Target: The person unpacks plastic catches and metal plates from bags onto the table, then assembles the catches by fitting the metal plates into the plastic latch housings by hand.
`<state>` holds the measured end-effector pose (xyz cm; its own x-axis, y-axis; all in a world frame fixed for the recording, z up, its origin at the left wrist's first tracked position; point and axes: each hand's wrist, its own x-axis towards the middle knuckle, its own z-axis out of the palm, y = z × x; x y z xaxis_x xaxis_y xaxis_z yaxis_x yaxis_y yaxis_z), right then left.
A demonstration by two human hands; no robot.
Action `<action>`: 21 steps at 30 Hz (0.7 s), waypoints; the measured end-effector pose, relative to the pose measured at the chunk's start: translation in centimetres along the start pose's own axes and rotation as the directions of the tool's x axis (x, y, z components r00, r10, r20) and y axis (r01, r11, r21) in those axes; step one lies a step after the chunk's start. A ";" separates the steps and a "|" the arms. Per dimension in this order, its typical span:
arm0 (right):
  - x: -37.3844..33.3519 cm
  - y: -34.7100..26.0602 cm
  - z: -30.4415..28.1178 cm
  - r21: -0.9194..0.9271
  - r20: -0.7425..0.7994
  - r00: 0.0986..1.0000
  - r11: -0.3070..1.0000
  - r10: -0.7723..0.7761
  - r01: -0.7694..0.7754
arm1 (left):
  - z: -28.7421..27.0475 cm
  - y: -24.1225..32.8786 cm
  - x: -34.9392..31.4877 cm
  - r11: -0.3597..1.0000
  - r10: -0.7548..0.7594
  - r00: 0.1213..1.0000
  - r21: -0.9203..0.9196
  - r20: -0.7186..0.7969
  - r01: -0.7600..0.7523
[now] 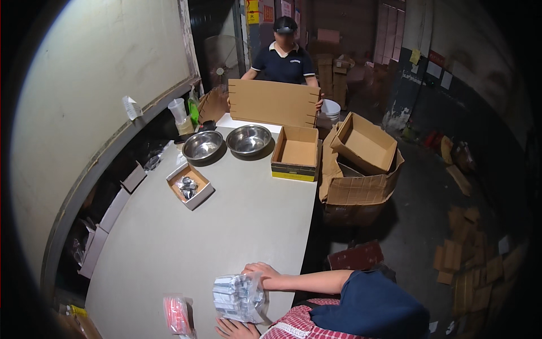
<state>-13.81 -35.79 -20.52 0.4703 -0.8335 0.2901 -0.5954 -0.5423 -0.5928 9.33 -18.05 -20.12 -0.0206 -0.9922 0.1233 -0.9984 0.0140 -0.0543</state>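
A clear plastic bag [237, 296] filled with small whitish-blue packets lies at the near end of the grey table. My right hand [262, 276] is closed on the far side of this bag, its fingers partly hidden by the plastic. Just below the bag, my left hand [237, 329] rests on the tabletop with its fingers spread. To the left of both is a clear bag of pinkish-red strips [176, 316], touched by neither hand.
On the table [226, 226] are a small box of bagged parts [191, 186], two steel bowls [203, 146] and an open carton [294, 152]. Across it, a person [285, 62] holds a flat cardboard sheet [274, 103]. Larger cartons [361, 189] stand beyond the right edge.
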 end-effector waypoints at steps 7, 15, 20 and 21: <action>-0.1 -0.1 -0.2 0.006 0.007 1.000 1.000 0.018 -0.018 | 0.3 0.0 -0.1 0.999 0.020 1.000 -0.051 -0.010 -0.020; -0.4 0.5 -0.1 0.038 -0.041 0.998 0.998 -0.040 0.041 | 1.3 0.0 -0.1 0.996 0.039 0.995 -0.073 -0.096 -0.046; -0.2 0.1 -0.6 0.124 -0.059 0.997 0.990 -0.056 0.063 | 3.8 -1.2 -0.6 0.990 0.045 0.993 -0.131 -0.114 -0.060; -0.2 0.2 -0.6 0.126 -0.054 0.996 0.989 -0.065 0.071 | 3.2 -1.0 -0.4 0.987 0.035 0.996 -0.152 -0.083 -0.048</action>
<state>-14.43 -35.80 -20.22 0.4718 -0.8012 0.3680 -0.4737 -0.5824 -0.6606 10.50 -18.07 -23.30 -0.0602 -0.9773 0.2031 -0.9926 0.0801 0.0913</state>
